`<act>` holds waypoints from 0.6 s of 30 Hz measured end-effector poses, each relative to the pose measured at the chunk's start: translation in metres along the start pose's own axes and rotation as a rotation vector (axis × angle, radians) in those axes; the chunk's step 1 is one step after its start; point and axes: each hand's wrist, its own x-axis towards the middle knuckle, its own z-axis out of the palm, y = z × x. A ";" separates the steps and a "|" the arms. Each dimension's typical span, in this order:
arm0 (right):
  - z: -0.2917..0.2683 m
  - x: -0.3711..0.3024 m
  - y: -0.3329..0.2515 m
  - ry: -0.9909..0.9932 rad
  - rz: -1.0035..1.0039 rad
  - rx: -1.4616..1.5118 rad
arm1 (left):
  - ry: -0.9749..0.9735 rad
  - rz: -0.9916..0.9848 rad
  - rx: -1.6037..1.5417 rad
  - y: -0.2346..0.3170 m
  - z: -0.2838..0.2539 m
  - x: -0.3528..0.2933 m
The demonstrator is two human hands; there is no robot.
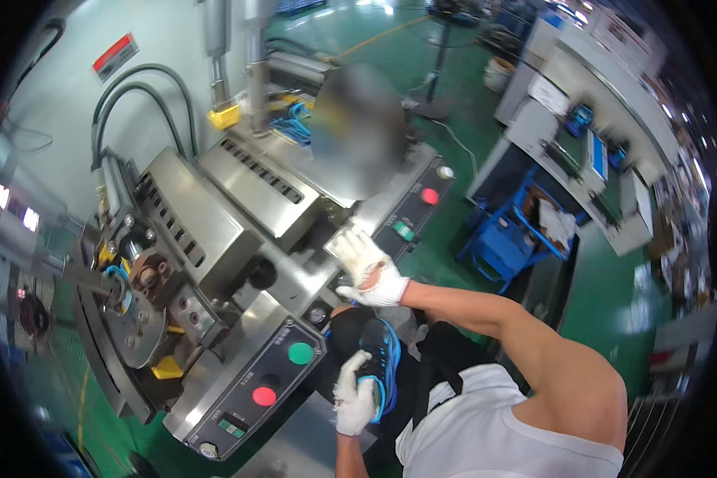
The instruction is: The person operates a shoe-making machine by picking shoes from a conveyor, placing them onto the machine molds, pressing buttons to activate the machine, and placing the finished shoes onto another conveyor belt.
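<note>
My left hand [354, 397], in a white knit glove, grips a black shoe upper with bright blue edging [382, 358] close to my lap. Its fingers wrap round one end of the piece. My right hand [372, 268], gloved too and stained brown, lies with its fingers stretched out over the front edge of a steel machine [295, 271]. Nothing shows in that hand. Just left of the shoe upper is a control panel [255, 382] with a green button [300, 354] and a red button [264, 396].
At the left stands a clamp-like machine head [147, 311] with metal arms. Beyond my right hand is a second button panel [414, 209]. Another blue piece [292, 126] lies at the far station, partly behind a blurred shape. A blue cart [510, 239] and a workbench [573, 151] stand at the right.
</note>
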 end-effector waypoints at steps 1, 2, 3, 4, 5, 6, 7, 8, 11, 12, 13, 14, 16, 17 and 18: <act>0.011 -0.004 0.016 0.024 -0.115 -0.040 | -0.005 -0.013 0.004 0.010 0.009 0.002; 0.006 -0.002 0.007 0.021 -0.017 -0.020 | 0.009 -0.035 0.016 0.016 0.012 0.004; 0.003 -0.006 0.009 0.067 0.020 0.085 | 0.009 -0.053 -0.011 0.023 0.020 0.009; -0.002 -0.017 0.009 0.114 0.047 0.198 | -0.002 -0.146 -0.098 0.016 0.024 0.010; -0.009 -0.041 0.007 0.077 0.105 0.255 | 0.011 -0.080 -0.047 0.006 0.030 0.010; -0.017 -0.060 -0.001 0.045 0.156 0.315 | 0.029 -0.006 0.000 -0.002 0.035 0.016; -0.045 -0.090 -0.013 0.009 0.178 0.423 | 0.050 0.068 0.048 -0.001 0.044 0.022; -0.060 -0.124 -0.014 0.038 0.160 0.490 | 0.063 0.072 0.074 0.003 0.057 0.030; -0.132 -0.223 -0.037 -0.167 0.333 0.667 | 0.040 0.079 -0.045 0.048 0.109 0.053; -0.133 -0.256 -0.040 -0.119 0.376 0.648 | -0.008 0.139 -0.002 0.066 0.132 0.060; -0.131 -0.282 -0.038 -0.075 0.412 0.562 | -0.066 0.278 0.063 0.091 0.158 0.067; -0.133 -0.299 -0.035 -0.042 0.449 0.478 | -0.120 0.412 0.122 0.119 0.186 0.072; -0.188 -0.286 -0.030 0.358 0.454 0.792 | -0.247 0.585 0.053 0.153 0.239 0.080; -0.186 -0.294 -0.010 0.497 0.596 0.575 | -0.374 0.733 0.061 0.174 0.274 0.083; -0.191 -0.306 0.004 0.734 0.586 0.241 | -0.474 0.878 0.079 0.191 0.301 0.086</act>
